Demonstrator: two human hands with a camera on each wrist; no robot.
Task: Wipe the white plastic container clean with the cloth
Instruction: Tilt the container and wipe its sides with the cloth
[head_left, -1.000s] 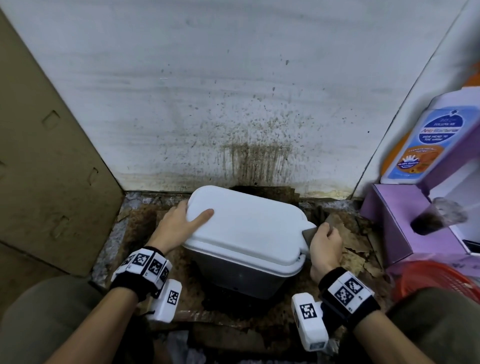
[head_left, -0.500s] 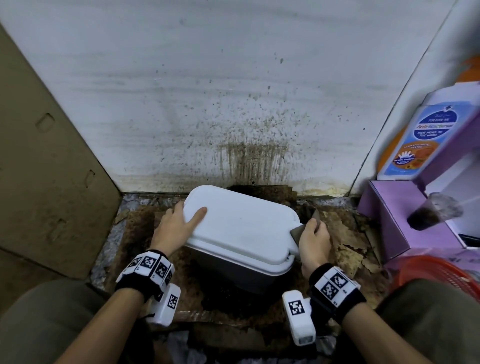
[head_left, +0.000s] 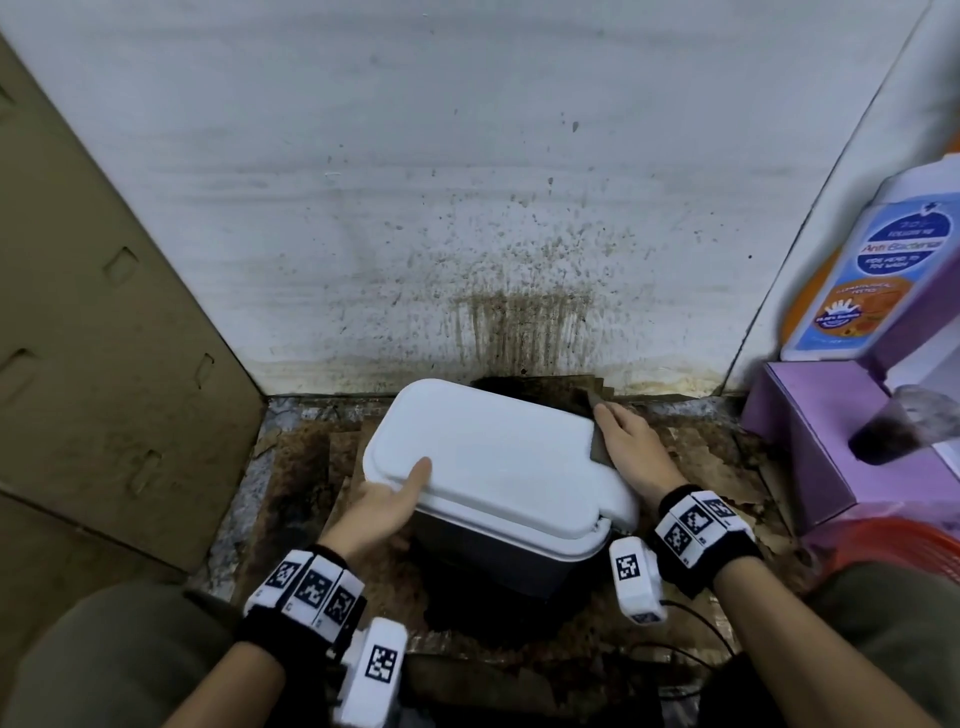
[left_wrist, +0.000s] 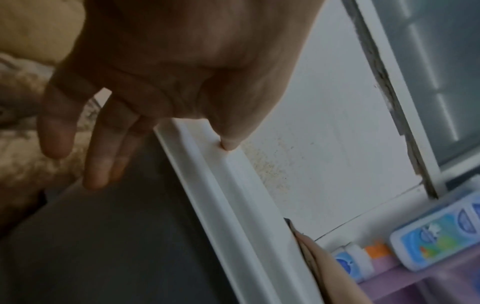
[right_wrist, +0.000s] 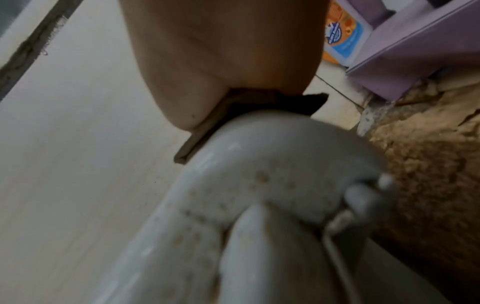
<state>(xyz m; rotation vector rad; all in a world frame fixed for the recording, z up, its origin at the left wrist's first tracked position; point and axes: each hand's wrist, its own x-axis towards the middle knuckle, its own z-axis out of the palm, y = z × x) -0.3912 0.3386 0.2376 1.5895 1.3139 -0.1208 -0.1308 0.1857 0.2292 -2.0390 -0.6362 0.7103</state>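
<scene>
The white plastic container (head_left: 493, 457) has a white lid over a grey body (left_wrist: 116, 236) and stands on the dirty floor by the wall. My left hand (head_left: 384, 499) holds its front-left corner. The thumb (left_wrist: 231, 142) lies on the lid's rim and the fingers (left_wrist: 101, 156) reach down the side. My right hand (head_left: 628, 447) grips a dark folded cloth (head_left: 600, 447) and presses it against the lid's far right edge. In the right wrist view the cloth (right_wrist: 202, 139) sits wedged between my palm and the speckled lid corner (right_wrist: 272, 164).
A brown cardboard panel (head_left: 104, 312) closes off the left. The stained white wall (head_left: 519, 322) rises right behind the container. At the right are a purple box (head_left: 810, 431), a blue-labelled bottle (head_left: 872, 275) and a red basket (head_left: 893, 545). Torn brown cardboard (head_left: 311, 457) covers the floor.
My right hand has slid the cloth along the lid's right edge toward the far corner. My left hand has shifted from the lid's far left to its front-left corner.
</scene>
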